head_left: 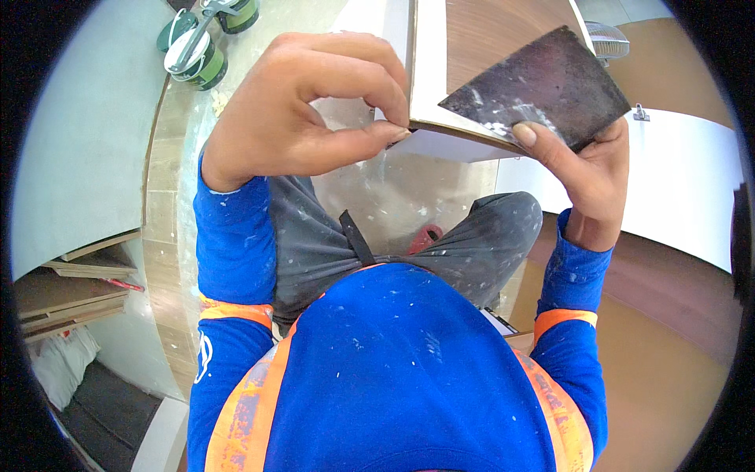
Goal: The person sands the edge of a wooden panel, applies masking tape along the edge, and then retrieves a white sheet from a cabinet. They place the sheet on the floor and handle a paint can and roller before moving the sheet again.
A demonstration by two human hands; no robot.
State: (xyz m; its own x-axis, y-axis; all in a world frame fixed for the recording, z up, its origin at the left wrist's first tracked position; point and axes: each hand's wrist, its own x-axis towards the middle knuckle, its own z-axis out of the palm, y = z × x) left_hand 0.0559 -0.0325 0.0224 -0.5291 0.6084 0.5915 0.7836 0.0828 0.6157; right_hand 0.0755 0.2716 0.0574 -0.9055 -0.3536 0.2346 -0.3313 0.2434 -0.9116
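Note:
My left hand [314, 106] is closed in a pinch, with thumb and index finger meeting at the near left corner of a white-edged wooden panel [503, 55]. A small dark bit shows at the fingertips, too small to name. Between thumb and fingers, my right hand [586, 169] grips a dark flat rectangular sheet [543, 86] marked with white smears. That sheet is tilted over the panel's near edge and hides part of it.
Paint buckets [200, 63] with green sides stand on the floor at the far left. A fan [607, 41] is at the far right, beyond a white board [676, 181] with a clip. Stacked boards [75, 295] lie at the left. My legs [480, 244] are bent below the panel.

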